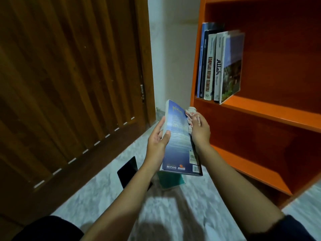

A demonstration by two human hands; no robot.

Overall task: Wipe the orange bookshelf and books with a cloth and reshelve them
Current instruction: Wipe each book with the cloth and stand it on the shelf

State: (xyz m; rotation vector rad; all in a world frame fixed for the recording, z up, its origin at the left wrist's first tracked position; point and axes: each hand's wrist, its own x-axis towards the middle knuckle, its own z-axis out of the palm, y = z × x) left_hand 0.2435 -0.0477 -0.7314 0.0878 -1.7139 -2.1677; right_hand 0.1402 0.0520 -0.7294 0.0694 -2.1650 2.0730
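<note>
Beside the orange bookshelf [260,108], my left grip [156,138] curls round the blue book [178,140] while my right grip [198,129] pinches the cloth [190,113] against its edge; I judge wiping midway, with at least 4 books [211,66] shelved and 1 teal book [171,180] on the floor [104,197].

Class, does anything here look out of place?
Yes: a green book and a flat black object lie on the floor beneath the held blue book, off the orange bookshelf, likely awaiting wiping.
</note>
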